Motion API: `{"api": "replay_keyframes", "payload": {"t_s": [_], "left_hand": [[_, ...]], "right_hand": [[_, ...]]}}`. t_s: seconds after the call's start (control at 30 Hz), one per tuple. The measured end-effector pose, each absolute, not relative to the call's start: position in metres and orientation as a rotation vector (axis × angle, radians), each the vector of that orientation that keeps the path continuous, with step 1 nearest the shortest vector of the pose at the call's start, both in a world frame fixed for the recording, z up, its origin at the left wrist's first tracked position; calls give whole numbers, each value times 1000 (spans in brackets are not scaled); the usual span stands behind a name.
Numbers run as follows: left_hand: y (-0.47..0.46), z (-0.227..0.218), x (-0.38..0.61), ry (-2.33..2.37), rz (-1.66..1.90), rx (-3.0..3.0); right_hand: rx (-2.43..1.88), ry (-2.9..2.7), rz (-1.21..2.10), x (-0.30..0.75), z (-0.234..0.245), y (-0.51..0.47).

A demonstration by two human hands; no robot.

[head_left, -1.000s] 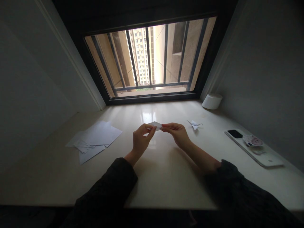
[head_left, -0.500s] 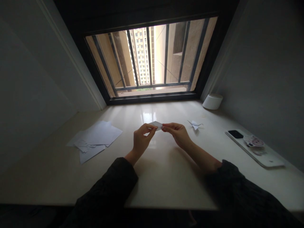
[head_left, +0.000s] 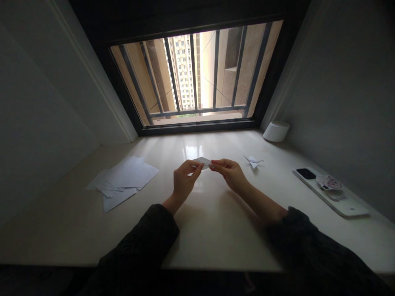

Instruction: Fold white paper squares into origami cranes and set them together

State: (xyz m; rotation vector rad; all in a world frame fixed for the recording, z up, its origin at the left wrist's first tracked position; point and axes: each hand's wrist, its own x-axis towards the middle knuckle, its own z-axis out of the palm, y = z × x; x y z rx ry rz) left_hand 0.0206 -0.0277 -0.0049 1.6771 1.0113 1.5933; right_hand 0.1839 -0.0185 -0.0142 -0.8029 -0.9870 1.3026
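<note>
A small folded piece of white paper (head_left: 203, 161) is held up between my two hands, above the pale sill. My left hand (head_left: 184, 176) pinches its left side between thumb and fingers. On the other side, the fingertips of my right hand (head_left: 230, 172) are closed on the right corner. The paper looks diamond-shaped, and its lower parts are partly hidden behind my fingers. To the right of my right hand, apart from it, a folded white paper crane (head_left: 253, 162) sits on the sill.
Several loose white sheets (head_left: 128, 176) lie in a pile at the left. A phone (head_left: 331, 192) in a pale case with a cartoon grip rests at the right. Near the window (head_left: 197, 78) stands a white round container (head_left: 276, 131). The sill's front edge (head_left: 216, 270) runs below my forearms.
</note>
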Motion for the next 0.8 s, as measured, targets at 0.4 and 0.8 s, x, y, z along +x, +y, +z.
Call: {"api": "replay_keyframes", "payload": {"t_s": [0.4, 0.8], "left_hand": [[-25, -8, 20, 998, 1554, 1639], [-25, -7, 22, 992, 1522, 1646]], "right_hand": [[-810, -1046, 1257, 184, -12, -20], [-834, -1257, 1170, 183, -7, -25]]}}
